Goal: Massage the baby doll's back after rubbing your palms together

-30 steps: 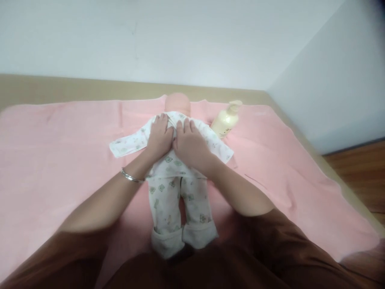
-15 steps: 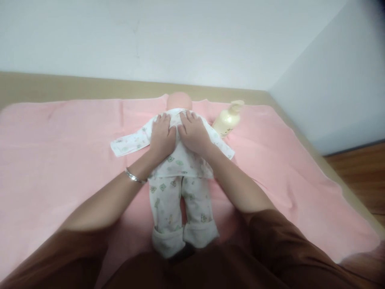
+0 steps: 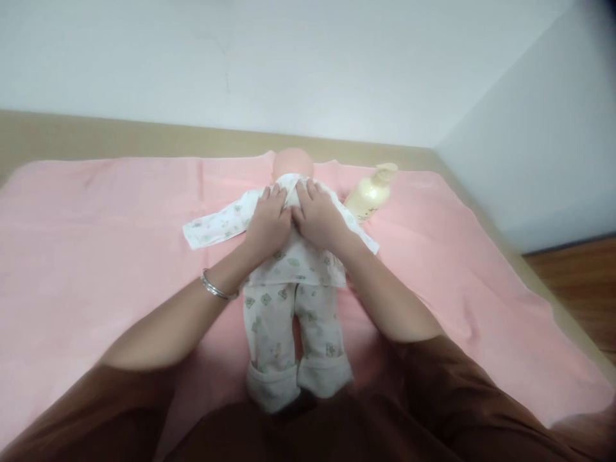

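Note:
A baby doll [image 3: 293, 273] in a white printed top and trousers with turned-up cuffs lies stretched out, its bald head [image 3: 292, 162] at the far end and no face showing. My left hand [image 3: 269, 221] rests flat on the left of its upper back, fingers extended. On the right side of the upper back lies my right hand [image 3: 320, 215], also flat and open. The two thumbs meet over the middle of the back. Neither hand grips anything. Beyond my right hand, a cream pump bottle [image 3: 369, 196] lies tilted beside the doll's sleeve.
Under the doll is a pink cloth [image 3: 110, 256] with a few creases, spread over a tan surface [image 3: 144, 136]. A white wall [image 3: 312, 70] rises behind, with another wall [image 3: 539, 154] at the right. Brown wooden flooring [image 3: 577, 282] shows at the far right.
My hands have drawn closer together on the doll's back, so the thumbs now touch. The whole view has shifted slightly; the bottle stays beside the doll.

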The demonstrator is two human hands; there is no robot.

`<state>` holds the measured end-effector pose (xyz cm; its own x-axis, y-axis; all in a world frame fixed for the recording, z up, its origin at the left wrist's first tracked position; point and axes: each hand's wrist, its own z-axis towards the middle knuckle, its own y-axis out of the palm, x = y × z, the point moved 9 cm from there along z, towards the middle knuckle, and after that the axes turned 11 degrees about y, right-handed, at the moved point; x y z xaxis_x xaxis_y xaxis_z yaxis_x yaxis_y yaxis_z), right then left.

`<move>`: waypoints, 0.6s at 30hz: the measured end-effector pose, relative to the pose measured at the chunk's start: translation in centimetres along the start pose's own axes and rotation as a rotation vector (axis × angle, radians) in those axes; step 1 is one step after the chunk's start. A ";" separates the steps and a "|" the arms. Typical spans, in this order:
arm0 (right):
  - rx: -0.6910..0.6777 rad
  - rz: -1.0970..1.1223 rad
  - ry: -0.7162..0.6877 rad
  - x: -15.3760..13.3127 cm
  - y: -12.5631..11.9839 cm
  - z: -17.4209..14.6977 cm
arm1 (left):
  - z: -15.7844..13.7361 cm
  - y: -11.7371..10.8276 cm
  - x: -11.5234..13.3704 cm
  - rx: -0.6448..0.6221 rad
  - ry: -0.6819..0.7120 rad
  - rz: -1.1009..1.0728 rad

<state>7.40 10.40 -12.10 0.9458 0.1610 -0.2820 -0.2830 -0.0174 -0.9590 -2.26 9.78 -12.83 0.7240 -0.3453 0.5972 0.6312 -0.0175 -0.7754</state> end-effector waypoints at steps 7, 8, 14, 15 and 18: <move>0.004 -0.038 0.029 -1.4 0.0 -2.7 | 1.4 -0.3 -2.2 0.057 0.106 0.077; -0.002 -0.027 0.008 -1.3 0.1 -2.3 | 1.2 -0.1 -2.2 0.070 0.119 0.085; 0.027 0.131 -0.004 1.3 0.2 1.5 | -0.7 0.5 0.1 0.159 0.118 0.103; 0.051 0.152 0.012 1.7 0.0 1.9 | -1.1 0.5 0.5 0.156 0.099 0.112; 0.081 0.149 0.025 2.0 0.0 2.2 | -1.5 0.5 1.2 0.125 0.056 0.129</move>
<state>8.94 12.90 -12.58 0.8957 0.1377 -0.4229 -0.4317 0.0410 -0.9011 -1.50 7.96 -12.82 0.7868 -0.3890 0.4793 0.5663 0.1458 -0.8112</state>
